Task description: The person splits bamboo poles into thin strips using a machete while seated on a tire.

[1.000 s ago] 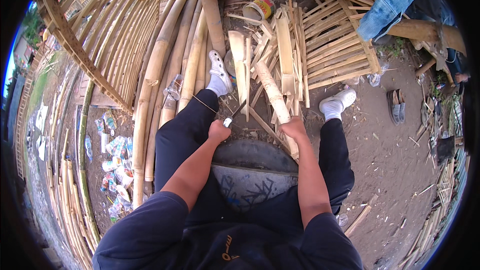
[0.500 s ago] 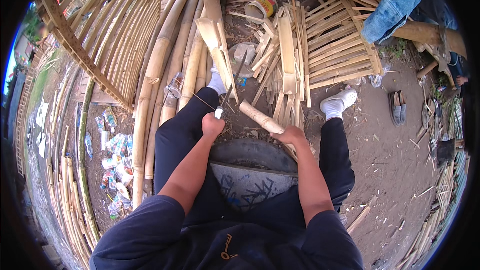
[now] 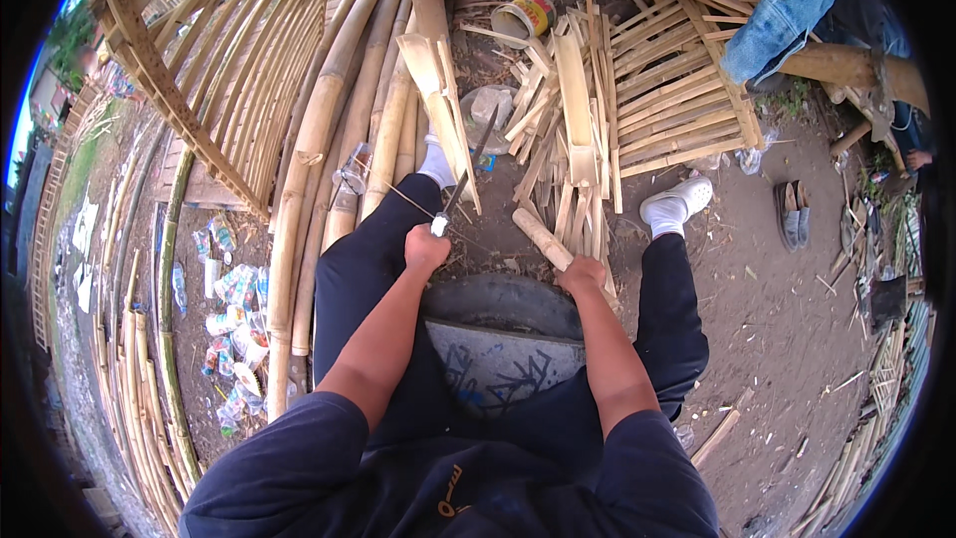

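My left hand (image 3: 426, 251) is closed round the white-wrapped handle of a long knife (image 3: 471, 171), whose dark narrow blade points up and to the right. In my right hand (image 3: 583, 276) is the near end of a short thick bamboo piece (image 3: 543, 239), slanting away to the upper left, apart from the blade. Just beyond it lies a heap of split bamboo strips (image 3: 573, 209). Between my legs stands a grey slab (image 3: 503, 371) with dark scrawls, beside a black rubber ring (image 3: 498, 301).
Long bamboo poles (image 3: 311, 164) lie to the left, below a slatted bamboo frame (image 3: 261, 80). Another slatted panel (image 3: 677, 90) is at the far right, near a bucket (image 3: 518, 22). Plastic litter (image 3: 239, 289), grey shoes (image 3: 790, 214) and blue denim cloth (image 3: 792, 15) surround the spot.
My right hand has shifted right and slightly nearer with the bamboo piece, widening its gap from the knife. My left hand and the knife have barely moved.
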Motion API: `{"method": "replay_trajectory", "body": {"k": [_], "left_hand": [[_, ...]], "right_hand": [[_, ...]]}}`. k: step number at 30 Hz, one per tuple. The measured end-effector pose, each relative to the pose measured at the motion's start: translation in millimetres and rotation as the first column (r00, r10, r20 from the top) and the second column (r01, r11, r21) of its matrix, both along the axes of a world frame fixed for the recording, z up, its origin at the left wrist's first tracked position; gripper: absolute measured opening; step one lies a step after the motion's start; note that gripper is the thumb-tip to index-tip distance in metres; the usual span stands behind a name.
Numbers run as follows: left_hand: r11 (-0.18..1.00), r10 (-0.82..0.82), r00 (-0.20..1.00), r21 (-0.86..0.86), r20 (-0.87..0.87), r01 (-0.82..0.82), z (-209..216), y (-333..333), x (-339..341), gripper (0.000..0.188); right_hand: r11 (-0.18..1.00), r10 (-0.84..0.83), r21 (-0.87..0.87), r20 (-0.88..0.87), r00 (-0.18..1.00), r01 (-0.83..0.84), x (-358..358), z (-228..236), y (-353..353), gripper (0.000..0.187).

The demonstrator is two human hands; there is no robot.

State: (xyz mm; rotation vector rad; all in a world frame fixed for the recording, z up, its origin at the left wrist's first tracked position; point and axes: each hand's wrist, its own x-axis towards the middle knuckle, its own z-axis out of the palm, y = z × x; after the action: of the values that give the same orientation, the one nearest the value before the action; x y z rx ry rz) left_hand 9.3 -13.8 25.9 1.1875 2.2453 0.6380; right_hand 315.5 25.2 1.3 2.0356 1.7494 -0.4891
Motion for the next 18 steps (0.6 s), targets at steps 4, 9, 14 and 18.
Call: {"method": "replay_trajectory", "body": {"k": [4,9,14,18], "left_hand": [[0.999,-0.046,0.999,-0.015,-0.021,0.046,-8,0,6,0.025],[0.995,-0.098,0.995,-0.036,-0.006,0.098,-26,6,11,0.027],[0.99,-0.142,0.99,-0.018,0.026,0.143,-43,17,29,0.027],[0.984,-0.172,0.983,-0.053,-0.061,0.169,-71,18,23,0.026]], "right_hand": [[0.989,-0.09,-0.127,-0.133,0.987,0.073,7,7,8,0.067],[0.967,-0.25,-0.132,-0.322,0.913,0.218,9,48,11,0.078],[0.941,-0.293,0.02,-0.445,0.846,0.337,29,75,21,0.092],[0.931,-0.246,0.097,-0.548,0.799,0.353,19,83,25,0.095]]}}
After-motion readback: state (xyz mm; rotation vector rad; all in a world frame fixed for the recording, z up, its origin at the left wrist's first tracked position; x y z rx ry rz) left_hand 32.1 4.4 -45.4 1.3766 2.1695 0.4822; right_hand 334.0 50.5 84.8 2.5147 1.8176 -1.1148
